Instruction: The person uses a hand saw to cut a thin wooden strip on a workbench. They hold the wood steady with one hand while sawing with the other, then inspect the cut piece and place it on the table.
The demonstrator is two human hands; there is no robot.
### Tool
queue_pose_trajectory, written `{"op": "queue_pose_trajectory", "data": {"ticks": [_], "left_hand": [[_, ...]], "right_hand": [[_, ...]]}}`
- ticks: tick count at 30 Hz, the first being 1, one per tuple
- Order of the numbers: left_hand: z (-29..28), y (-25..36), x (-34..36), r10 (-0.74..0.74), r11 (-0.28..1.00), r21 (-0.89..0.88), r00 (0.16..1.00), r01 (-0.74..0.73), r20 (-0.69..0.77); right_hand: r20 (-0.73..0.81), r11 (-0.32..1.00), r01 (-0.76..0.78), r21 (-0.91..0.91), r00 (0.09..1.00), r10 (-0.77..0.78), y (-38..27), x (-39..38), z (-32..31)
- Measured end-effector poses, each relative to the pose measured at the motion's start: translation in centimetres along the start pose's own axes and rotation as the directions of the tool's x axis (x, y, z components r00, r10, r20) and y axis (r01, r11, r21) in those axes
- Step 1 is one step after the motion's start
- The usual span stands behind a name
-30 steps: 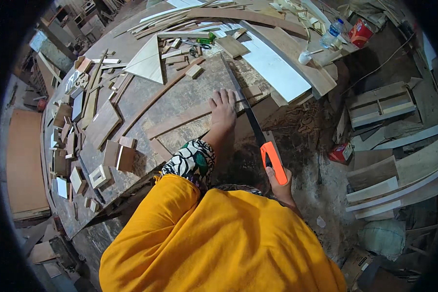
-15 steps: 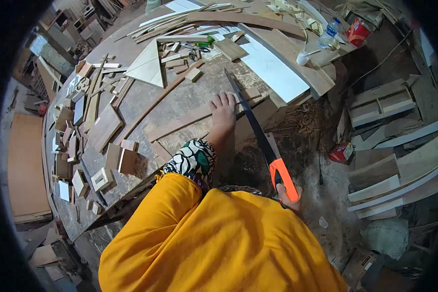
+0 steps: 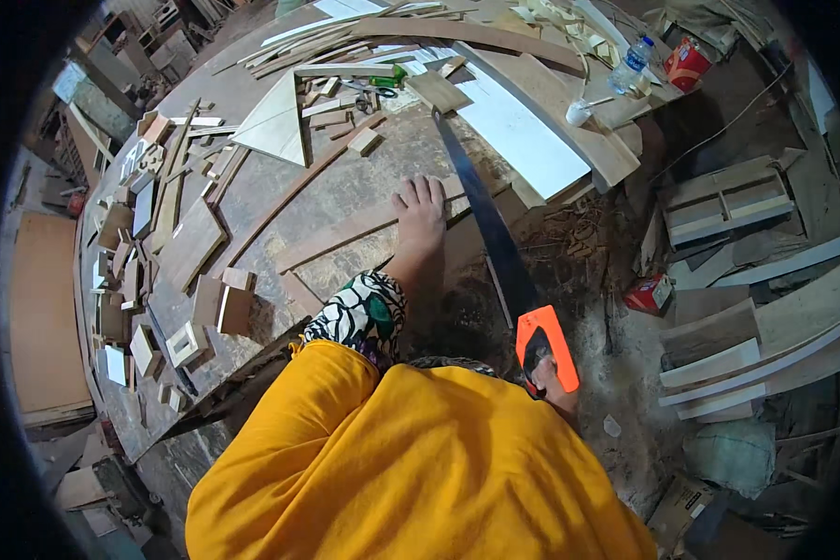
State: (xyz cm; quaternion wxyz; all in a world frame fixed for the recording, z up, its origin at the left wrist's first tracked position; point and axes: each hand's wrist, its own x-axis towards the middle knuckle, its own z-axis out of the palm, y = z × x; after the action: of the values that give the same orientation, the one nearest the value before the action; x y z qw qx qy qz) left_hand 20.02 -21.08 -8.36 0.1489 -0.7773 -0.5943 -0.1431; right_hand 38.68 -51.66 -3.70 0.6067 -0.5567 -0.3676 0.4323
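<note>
My left hand (image 3: 419, 217) lies flat with its fingers stretched out over a flat wooden strip (image 3: 345, 233) near the edge of the workbench (image 3: 317, 201). In my right hand (image 3: 551, 383) is the orange handle of a handsaw (image 3: 487, 215), with the fingers wrapped through its grip. The long dark blade slants up and to the left, across the strip's end just right of my left hand. Its tip reaches close to a small wooden board (image 3: 438, 92). Whether the teeth touch the wood cannot be made out.
Small wooden boxes and blocks (image 3: 233, 308) crowd the bench's left side. Farther back lie a triangular board (image 3: 275, 121), scissors (image 3: 383, 91), a long white panel (image 3: 523, 126), a water bottle (image 3: 634, 61) and a red can (image 3: 686, 63). Wooden frames (image 3: 733, 210) and curved panels (image 3: 765, 345) rest at the right.
The saw has moved slightly forward and its blade now shows more of its broad side. My left hand stays on the strip, and the whole view has shifted a little.
</note>
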Motion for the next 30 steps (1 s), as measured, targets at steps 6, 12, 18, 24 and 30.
{"op": "queue_pose_trajectory", "data": {"ticks": [6, 12, 18, 24, 30], "left_hand": [[0.3, -0.3, -0.1, 0.0, 0.999, 0.033, 1.0, 0.001, -0.01], [-0.3, -0.2, 0.0, -0.001, 0.999, -0.041, 0.998, 0.003, 0.057], [-0.2, -0.3, 0.1, 0.007, 1.0, 0.004, 1.0, -0.007, 0.007], [0.2, -0.5, 0.2, -0.01, 0.999, -0.044, 0.996, 0.014, 0.092], [0.6, -0.4, -0.1, 0.026, 0.999, 0.044, 0.999, -0.024, -0.042]], "right_hand": [[-0.028, 0.998, -0.051, -0.036, 0.998, 0.05, -2.0, 0.3, -0.2], [0.062, 0.963, 0.067, -0.262, 0.997, -0.053, -0.3, 0.2, -1.9], [0.119, 0.855, 0.202, -0.478, 0.979, -0.165, 0.8, 0.6, -2.4], [0.077, 0.902, 0.047, -0.428, 0.997, -0.015, -0.4, 0.4, -1.3], [0.087, 0.891, 0.088, -0.446, 0.995, -0.054, 0.5, 0.4, -1.5]]}}
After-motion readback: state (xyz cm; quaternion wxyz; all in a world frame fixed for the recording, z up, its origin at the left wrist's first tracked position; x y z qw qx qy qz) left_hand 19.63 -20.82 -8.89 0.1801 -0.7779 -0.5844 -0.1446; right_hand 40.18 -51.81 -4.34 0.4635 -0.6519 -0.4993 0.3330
